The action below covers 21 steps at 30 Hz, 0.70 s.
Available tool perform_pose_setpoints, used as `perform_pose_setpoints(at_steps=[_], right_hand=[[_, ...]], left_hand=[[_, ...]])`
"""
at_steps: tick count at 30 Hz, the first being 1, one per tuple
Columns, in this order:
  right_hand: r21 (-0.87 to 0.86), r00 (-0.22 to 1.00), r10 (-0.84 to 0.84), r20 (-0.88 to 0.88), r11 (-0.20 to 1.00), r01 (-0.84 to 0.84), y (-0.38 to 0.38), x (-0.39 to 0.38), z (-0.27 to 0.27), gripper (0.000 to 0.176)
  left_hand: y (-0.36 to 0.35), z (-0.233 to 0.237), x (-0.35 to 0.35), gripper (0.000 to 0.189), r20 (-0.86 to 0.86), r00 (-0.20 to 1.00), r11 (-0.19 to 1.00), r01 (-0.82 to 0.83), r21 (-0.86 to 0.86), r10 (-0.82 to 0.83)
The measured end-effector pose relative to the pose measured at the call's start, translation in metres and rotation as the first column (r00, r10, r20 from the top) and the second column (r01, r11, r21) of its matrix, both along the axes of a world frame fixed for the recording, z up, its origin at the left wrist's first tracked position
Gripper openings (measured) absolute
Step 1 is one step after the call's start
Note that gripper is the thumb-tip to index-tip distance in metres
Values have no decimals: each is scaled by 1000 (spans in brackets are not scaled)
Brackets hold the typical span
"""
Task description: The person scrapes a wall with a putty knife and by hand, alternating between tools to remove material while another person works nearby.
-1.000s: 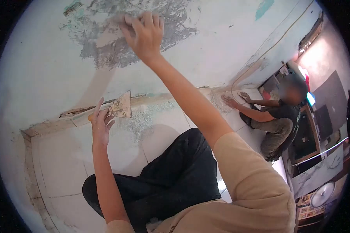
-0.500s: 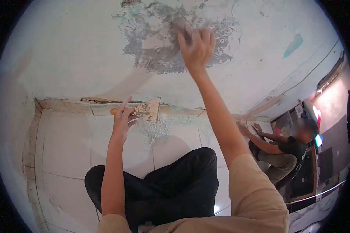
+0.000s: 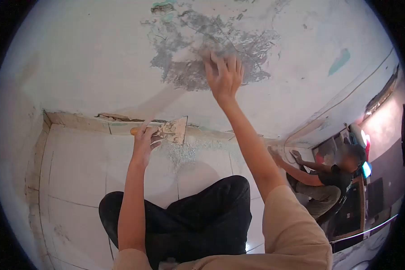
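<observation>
My left hand [image 3: 142,145] is closed around the wooden handle of a putty knife [image 3: 174,130]. Its wide blade, crusted with pale residue, points right, just above the floor by the foot of the wall. My right hand [image 3: 226,82] reaches up with fingers stretched and somewhat apart, at the lower part of a rough grey patch [image 3: 180,74] of bared wall. Whether every fingertip touches the surface is hard to tell. Below the blade, crumbled pale debris [image 3: 182,154] lies on the white floor tiles [image 3: 76,180].
A crack [image 3: 121,118] runs along the top of the base tiles. My bent legs [image 3: 202,216] in black trousers take up the front. At the right another person [image 3: 328,175] sits with hands near the wall, beside dark furniture [image 3: 348,216].
My right hand has moved down over the rough patch, with its fingers more spread. The left hand keeps its hold on the putty knife. The view has shifted slightly.
</observation>
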State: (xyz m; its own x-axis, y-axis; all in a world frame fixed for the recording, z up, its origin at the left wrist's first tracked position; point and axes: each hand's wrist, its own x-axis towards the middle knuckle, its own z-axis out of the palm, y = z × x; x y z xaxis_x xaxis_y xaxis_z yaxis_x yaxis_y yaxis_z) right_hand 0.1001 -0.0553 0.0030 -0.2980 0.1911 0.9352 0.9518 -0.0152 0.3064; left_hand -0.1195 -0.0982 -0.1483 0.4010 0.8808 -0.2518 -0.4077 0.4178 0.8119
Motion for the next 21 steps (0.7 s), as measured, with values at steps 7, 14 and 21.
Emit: perform_pose_setpoints(at_steps=[7, 14, 21], right_hand=[[67, 990, 97, -102, 994, -90, 24, -31, 52, 20], [79, 996, 79, -32, 994, -77, 14, -16, 15, 19], [-31, 979, 85, -186, 995, -92, 13, -26, 15, 20]], left_hand=[[2, 0, 1, 46, -22, 998, 998, 55, 35, -54], [7, 2, -3, 42, 4, 1000, 999, -26, -31, 26], [6, 1, -2, 42, 12, 1000, 1000, -4, -9, 4]])
